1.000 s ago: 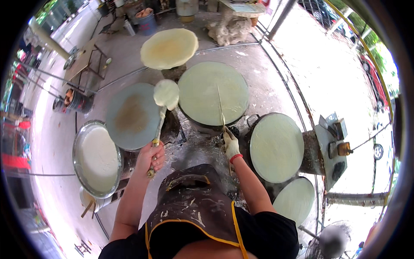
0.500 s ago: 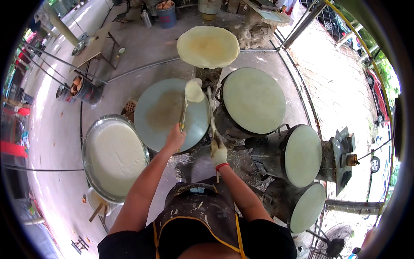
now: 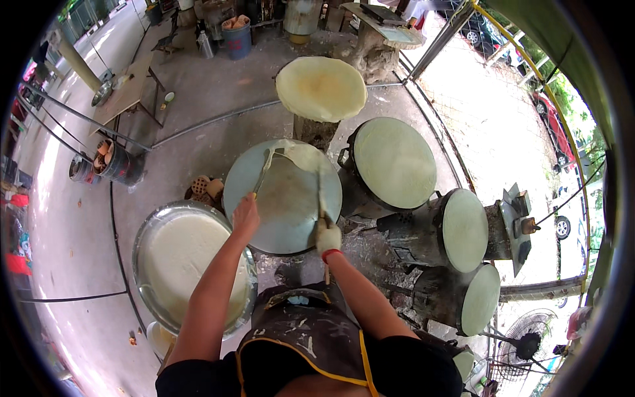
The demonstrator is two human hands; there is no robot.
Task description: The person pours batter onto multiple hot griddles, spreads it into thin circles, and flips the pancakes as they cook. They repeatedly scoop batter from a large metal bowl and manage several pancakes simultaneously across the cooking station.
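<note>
Nearest the person, a wide metal basin [image 3: 142, 238] of pale batter sits under the left forearm. The left hand [image 3: 245, 214] is wrapped around a ladle [image 3: 263, 172], and the right hand [image 3: 328, 237] grips a long flat spatula [image 3: 321, 192]. Both tools reach over a round grey griddle [image 3: 283, 198], where a pale thin sheet [image 3: 305, 156] lies at the far edge. Beyond stands a yellowish disc [image 3: 321, 88].

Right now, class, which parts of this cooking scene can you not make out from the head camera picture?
- Left hand: its grip on the long ladle handle is too small to read.
- Right hand: the thin flat stick runs under it; the lower end is hidden.
- Wide metal basin of white batter: the left forearm covers its near side.
</note>
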